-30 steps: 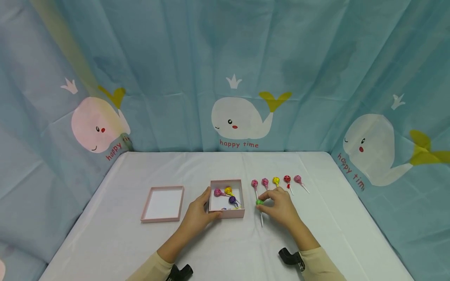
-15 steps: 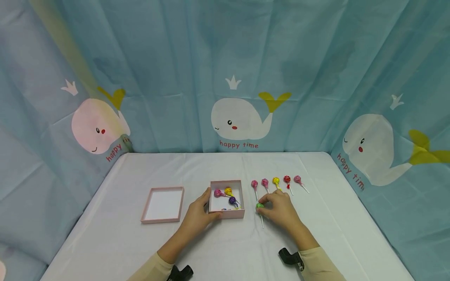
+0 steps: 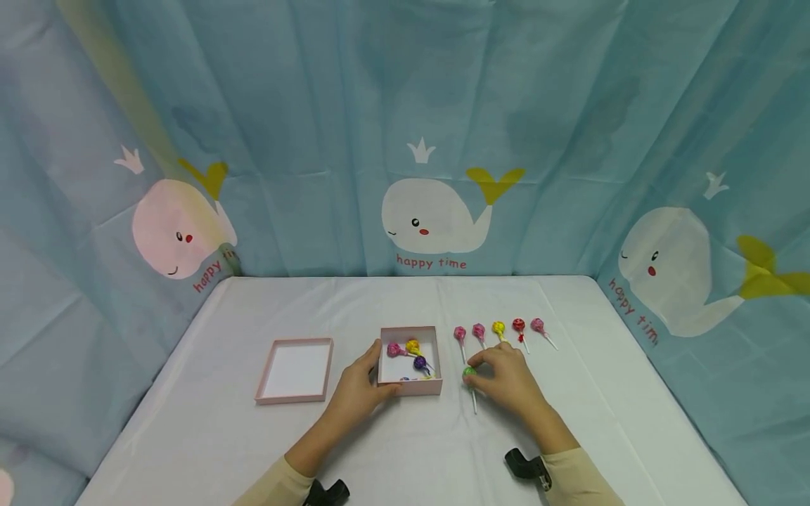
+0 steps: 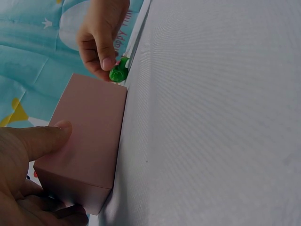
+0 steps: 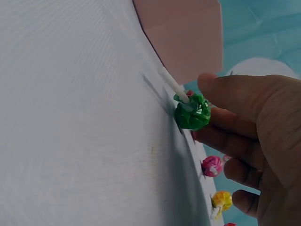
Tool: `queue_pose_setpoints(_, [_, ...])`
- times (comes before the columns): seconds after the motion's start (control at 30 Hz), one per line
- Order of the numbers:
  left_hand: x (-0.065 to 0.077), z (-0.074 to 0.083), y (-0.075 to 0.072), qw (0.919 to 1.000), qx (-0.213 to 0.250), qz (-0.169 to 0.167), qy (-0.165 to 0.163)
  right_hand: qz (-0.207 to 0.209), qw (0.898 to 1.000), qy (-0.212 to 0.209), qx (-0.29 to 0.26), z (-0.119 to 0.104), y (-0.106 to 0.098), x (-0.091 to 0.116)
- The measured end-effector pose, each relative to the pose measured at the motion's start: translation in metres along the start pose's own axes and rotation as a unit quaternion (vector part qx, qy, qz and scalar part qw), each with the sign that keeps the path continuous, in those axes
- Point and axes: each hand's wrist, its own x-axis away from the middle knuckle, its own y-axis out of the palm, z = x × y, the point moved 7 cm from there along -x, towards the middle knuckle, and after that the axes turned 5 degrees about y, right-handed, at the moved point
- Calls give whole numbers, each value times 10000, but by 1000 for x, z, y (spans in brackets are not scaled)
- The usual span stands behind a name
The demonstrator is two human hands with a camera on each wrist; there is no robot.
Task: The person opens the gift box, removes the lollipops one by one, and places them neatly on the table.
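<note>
A pink open-topped box (image 3: pixel 422 387) stands mid-table. My left hand (image 3: pixel 356 390) grips its left side, with the thumb (image 4: pixel 49 139) on the front wall. Inside lie a pink lollipop (image 3: pixel 394 349), a yellow lollipop (image 3: pixel 413 346) and a purple lollipop (image 3: pixel 420 362); the front wall partly hides another. Right of the box, my right hand (image 3: pixel 508 376) pinches a green lollipop (image 5: pixel 193 115) by its wrapped head between thumb and fingers. Its white stick (image 3: pixel 474 403) points toward me. Whether it touches the cloth cannot be told.
A shallow pink-rimmed lid (image 3: pixel 291 400) with a white inside lies left of the box. Behind my right hand, several lollipops form a row, from a pink one (image 3: pixel 460 332) through a yellow (image 3: pixel 499 327) and a red (image 3: pixel 519 325) to another pink (image 3: pixel 537 325). White cloth covers the table.
My right hand has drawn the green lollipop slightly toward me, just below the leftmost pink lollipop of the row. The left hand and the box have stayed in place.
</note>
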Motion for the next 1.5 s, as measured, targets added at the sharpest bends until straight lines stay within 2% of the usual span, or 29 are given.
queue_pose_setpoints(0.17, [-1, 0, 1, 10000, -28, -13, 17, 28, 9999, -129, -36, -5, -7, -1])
queue_pose_setpoints(0.5, [1, 0, 0, 9999, -101, -9, -76, 281, 9958, -863, -148, -35, -24, -10])
queue_pose_setpoints(0.73, [1, -1, 0, 9999, -90, -6, -57, 113, 9927, -1196, -103, -64, -35, -23])
queue_pose_setpoints(0.87, [1, -1, 0, 9999, -95, -5, -45, -112, 9905, -1371, -88, -85, -39, -32])
queue_pose_setpoints(1.0, [1, 1, -1, 9999, -137, -7, -31, -505, 9876, -1487, 1, -104, -34, -41])
queue_pose_setpoints(1.1, [1, 0, -2, 9998, -176, -4, -27, -961, 9825, -1590, 104, -118, -23, -49])
queue_pose_setpoints(1.3, [1, 0, -2, 9998, -124, -32, 126, -1775, 9625, -2052, 16, -138, 2, -60])
queue_pose_setpoints(1.5, [0, -1, -2, 9999, -73, -60, 140, -2048, 9530, -2224, 204, -143, 27, -69])
